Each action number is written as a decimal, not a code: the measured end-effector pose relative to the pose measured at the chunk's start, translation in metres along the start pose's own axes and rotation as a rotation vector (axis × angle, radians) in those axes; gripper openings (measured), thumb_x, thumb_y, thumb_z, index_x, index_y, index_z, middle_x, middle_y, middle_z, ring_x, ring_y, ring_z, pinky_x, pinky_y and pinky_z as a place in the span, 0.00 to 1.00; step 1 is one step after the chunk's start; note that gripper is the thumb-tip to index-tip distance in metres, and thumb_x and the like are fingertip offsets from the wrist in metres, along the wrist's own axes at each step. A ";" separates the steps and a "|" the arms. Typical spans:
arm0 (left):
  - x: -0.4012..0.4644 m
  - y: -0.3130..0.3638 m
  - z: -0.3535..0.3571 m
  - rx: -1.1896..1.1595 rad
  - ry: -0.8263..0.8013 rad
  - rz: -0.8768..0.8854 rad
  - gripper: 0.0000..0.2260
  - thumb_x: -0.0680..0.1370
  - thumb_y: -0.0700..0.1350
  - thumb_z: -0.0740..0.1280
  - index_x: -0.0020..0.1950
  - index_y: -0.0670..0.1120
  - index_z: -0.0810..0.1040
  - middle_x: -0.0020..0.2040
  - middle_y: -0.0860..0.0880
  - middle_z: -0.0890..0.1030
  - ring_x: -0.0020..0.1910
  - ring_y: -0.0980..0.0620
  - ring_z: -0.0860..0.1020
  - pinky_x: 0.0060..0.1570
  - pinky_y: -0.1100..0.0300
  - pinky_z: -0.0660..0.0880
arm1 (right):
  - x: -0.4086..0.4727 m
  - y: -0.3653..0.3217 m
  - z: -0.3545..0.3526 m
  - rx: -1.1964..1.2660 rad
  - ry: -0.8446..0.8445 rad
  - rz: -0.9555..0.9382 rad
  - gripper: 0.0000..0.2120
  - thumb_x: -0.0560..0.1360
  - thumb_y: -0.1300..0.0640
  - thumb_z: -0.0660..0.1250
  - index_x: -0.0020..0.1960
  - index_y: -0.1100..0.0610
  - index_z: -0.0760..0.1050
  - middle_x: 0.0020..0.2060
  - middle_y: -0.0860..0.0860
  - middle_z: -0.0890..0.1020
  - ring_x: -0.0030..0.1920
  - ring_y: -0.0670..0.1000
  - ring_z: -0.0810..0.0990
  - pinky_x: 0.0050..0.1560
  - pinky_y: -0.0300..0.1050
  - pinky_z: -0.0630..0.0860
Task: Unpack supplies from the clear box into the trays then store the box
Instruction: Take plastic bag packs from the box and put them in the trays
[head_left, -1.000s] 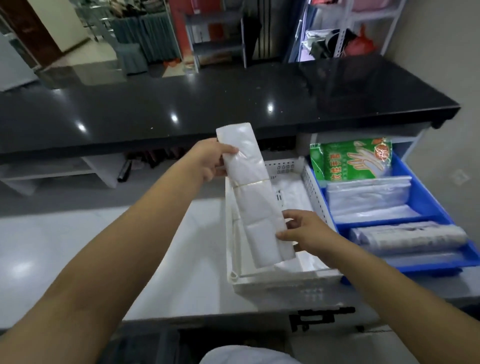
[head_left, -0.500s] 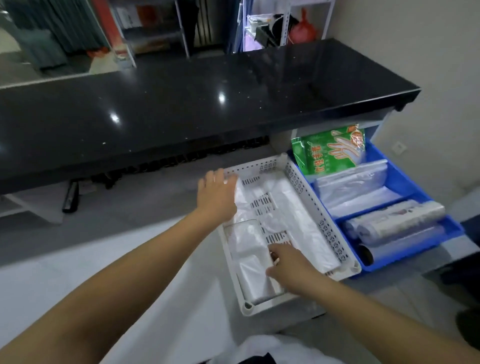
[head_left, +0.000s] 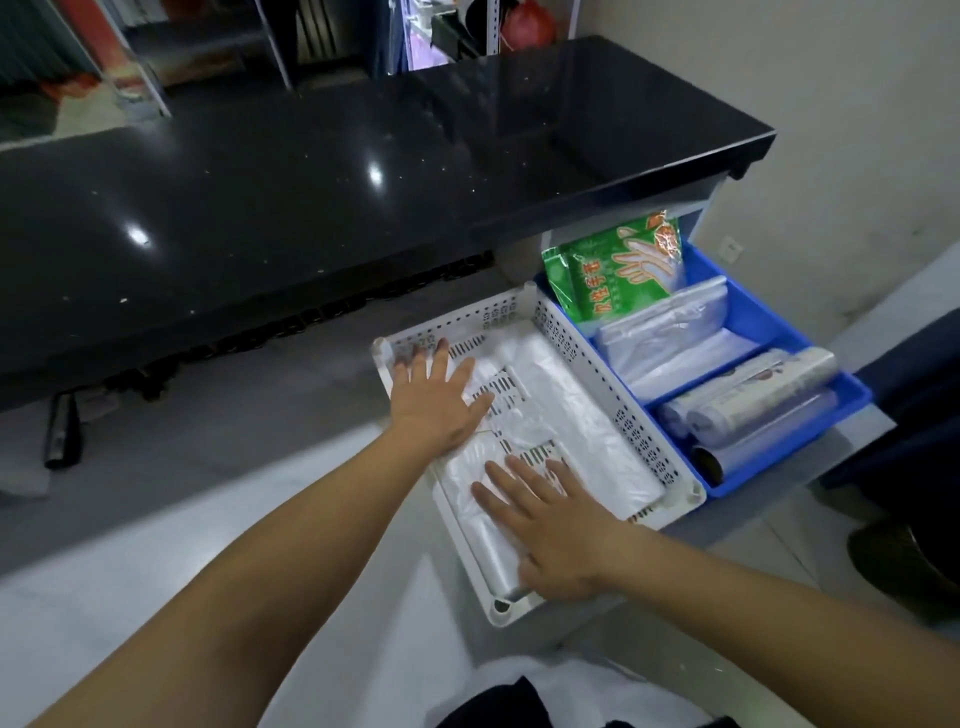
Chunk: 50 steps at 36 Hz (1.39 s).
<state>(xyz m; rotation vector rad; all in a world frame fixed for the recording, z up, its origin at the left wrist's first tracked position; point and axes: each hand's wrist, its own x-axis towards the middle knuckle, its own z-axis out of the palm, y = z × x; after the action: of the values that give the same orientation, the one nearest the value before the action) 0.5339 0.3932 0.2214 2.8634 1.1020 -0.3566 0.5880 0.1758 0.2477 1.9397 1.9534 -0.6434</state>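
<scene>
A white perforated tray sits on a light counter under a black countertop. A long bundle of clear plastic bags lies along its left side, and another flat stack of clear bags lies to the right of it. My left hand presses flat on the far end of the bundle, fingers spread. The near end is under my right hand, which also lies flat with straight fingers. The clear box is not in view.
A blue divided tray stands right of the white one, holding a green glove packet, folded clear bags and rolls of bags. The black countertop overhangs behind. A dark object sits at the right on the floor.
The bundle, held up over the white tray by both hands a second ago, now lies flat in it. Both hands have let go and press on it with flat palms.
</scene>
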 end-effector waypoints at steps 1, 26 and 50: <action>0.000 0.000 0.001 -0.001 0.007 0.002 0.34 0.77 0.71 0.39 0.81 0.58 0.47 0.82 0.47 0.43 0.80 0.39 0.44 0.75 0.39 0.41 | -0.001 -0.001 0.000 -0.014 -0.009 -0.005 0.41 0.79 0.43 0.53 0.78 0.49 0.27 0.77 0.52 0.28 0.75 0.55 0.24 0.75 0.61 0.29; -0.008 0.003 -0.014 0.003 -0.005 -0.008 0.29 0.81 0.67 0.42 0.81 0.59 0.48 0.82 0.47 0.45 0.80 0.42 0.43 0.75 0.39 0.38 | -0.037 -0.004 0.007 0.309 0.035 -0.096 0.36 0.77 0.28 0.45 0.81 0.42 0.44 0.81 0.44 0.42 0.79 0.46 0.34 0.76 0.58 0.34; -0.436 0.168 0.116 -0.641 0.344 -1.246 0.29 0.80 0.64 0.54 0.80 0.60 0.53 0.82 0.49 0.50 0.80 0.46 0.47 0.76 0.42 0.46 | -0.124 -0.044 0.128 0.159 0.321 -0.566 0.31 0.79 0.33 0.52 0.80 0.40 0.53 0.81 0.48 0.44 0.79 0.54 0.34 0.75 0.63 0.34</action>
<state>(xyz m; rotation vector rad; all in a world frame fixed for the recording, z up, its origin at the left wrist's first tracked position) 0.3100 -0.0329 0.2045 1.4291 2.3711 0.4231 0.5368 0.0043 0.2073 1.6449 2.7722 -0.6673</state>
